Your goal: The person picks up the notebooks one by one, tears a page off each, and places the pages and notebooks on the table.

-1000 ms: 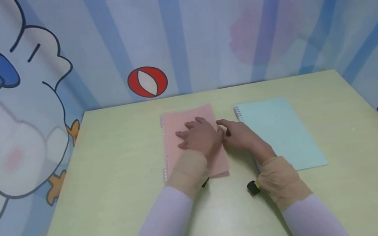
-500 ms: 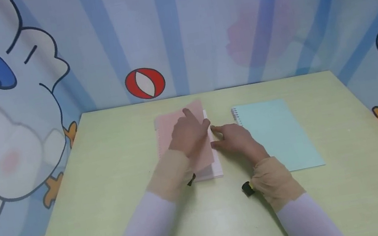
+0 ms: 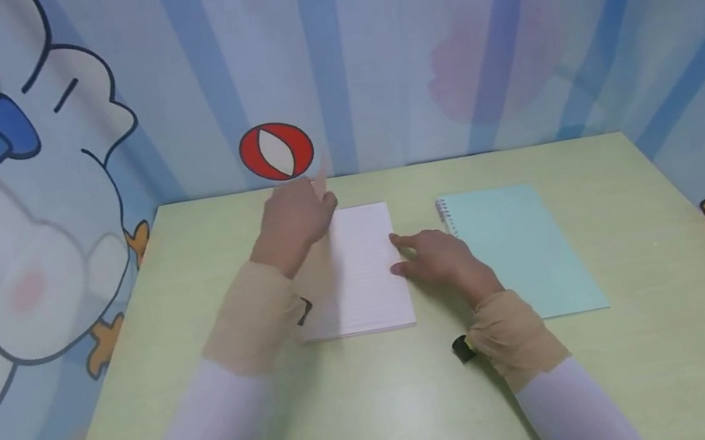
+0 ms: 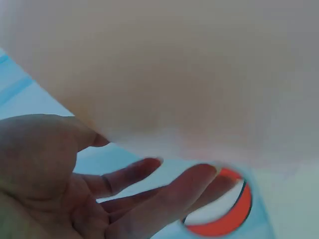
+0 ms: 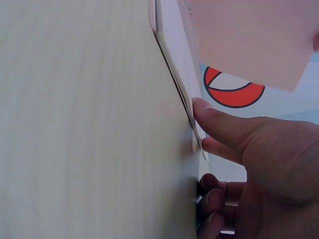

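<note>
A lined notebook [image 3: 369, 272] lies with its white page showing in the head view. Its pink cover [image 5: 259, 35] is raised and swung over toward the left, filling much of the left wrist view as a blur. My left hand [image 3: 295, 218] carries that cover; in the left wrist view the thumb and loosely spread fingers [image 4: 134, 172] are right at its edge. My right hand [image 3: 440, 259] steadies the notebook's right edge, thumb and forefinger touching it a little apart. Its other fingers [image 5: 212, 204] are bent near the table.
Right of the open notebook lies a spiral-bound notebook with a light green cover [image 3: 521, 253], partly behind the right hand. Both are on a pale wooden table [image 3: 386, 411]. A cartoon-printed backdrop [image 3: 379, 50] rises behind the table.
The pink cover has been lifted off the pages and carried left, uncovering the lined page. My left hand moved left and away with it; the right hand stayed at the edge.
</note>
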A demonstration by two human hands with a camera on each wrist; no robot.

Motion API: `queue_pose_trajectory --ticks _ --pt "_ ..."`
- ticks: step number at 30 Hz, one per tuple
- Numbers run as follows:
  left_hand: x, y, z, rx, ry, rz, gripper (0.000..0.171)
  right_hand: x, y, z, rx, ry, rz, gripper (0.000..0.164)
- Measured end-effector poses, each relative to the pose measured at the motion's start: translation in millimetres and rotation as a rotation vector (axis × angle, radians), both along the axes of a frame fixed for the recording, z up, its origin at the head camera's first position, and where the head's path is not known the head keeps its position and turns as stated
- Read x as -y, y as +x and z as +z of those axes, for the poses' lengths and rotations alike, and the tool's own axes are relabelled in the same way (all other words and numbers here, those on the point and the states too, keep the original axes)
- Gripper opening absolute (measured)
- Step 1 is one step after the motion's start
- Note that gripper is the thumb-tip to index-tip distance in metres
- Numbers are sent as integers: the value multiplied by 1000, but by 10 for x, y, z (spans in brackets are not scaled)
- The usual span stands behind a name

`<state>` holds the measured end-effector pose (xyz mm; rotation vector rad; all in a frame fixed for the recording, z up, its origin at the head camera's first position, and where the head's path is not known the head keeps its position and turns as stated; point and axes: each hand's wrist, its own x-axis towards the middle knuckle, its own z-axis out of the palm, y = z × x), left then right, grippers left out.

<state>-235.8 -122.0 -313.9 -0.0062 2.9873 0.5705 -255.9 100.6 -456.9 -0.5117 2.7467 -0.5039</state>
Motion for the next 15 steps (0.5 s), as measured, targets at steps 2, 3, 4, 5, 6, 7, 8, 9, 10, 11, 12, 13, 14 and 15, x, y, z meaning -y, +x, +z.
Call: queue_pose_trajectory --ticks 2,3,4,5,6,7,8,9,10,11,12,13,14,15 --pt "169 39 117 17 9 25 32 0 0 -3 1 -10 -2 67" --pt "256 55 168 32 19 43 29 -1 3 -1 -1 -14 2 67" --pt "343 66 210 52 39 68 28 -2 5 3 0 -18 3 67" --pt "427 77 246 66 46 88 26 -3 7 8 1 -21 5 67" --pt "511 84 275 74 45 108 26 -5 9 13 2 -24 6 67" --pt "590 90 293 81 39 127 26 -6 10 16 3 -25 7 67" --pt "667 92 302 80 28 141 26 -6 12 22 5 -29 7 67" --pt "742 90 300 79 19 156 26 -4 16 31 7 -31 4 67" --pt "810 86 294 78 6 170 26 -7 15 35 9 -33 1 68" --pt "877 85 283 70 -15 173 27 -9 14 36 9 -34 1 67" --pt "949 85 263 57 -31 171 29 -10 13 36 11 -36 -1 67" --pt "1019 88 240 48 -40 170 30 -8 11 35 11 -34 -1 67" --pt "1093 91 216 40 -47 167 30 -7 10 35 11 -35 -3 67" --pt "1168 100 188 35 -53 168 28 -5 8 32 13 -35 -4 67"
